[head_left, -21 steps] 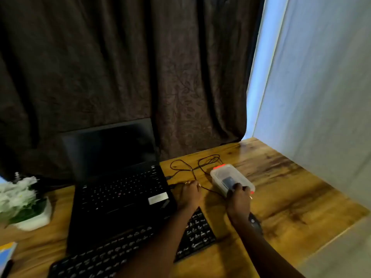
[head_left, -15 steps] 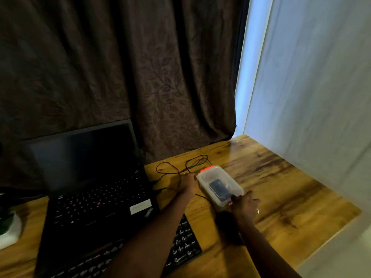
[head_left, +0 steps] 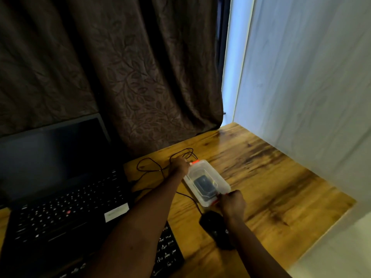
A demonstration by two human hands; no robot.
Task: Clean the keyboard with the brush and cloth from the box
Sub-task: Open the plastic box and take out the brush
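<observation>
Now both hands have moved to the ends of the clear plastic box with orange clips: left hand pinches the far clip, right hand the near one (lid still on). Opening comes next; the black keyboard lies under the left arm.

I am looking through one head camera only, so no second view is sharing the scene. It is sitting above the desk and pointing forward and down, with both forearms reaching in from the bottom edge. It is facing the curtain at the back, and the white wall is running down the right side. The wide lens is bending straight lines near the edges. The hands at the box are lying close, near centre; the laptop is getting cut off at left.
</observation>
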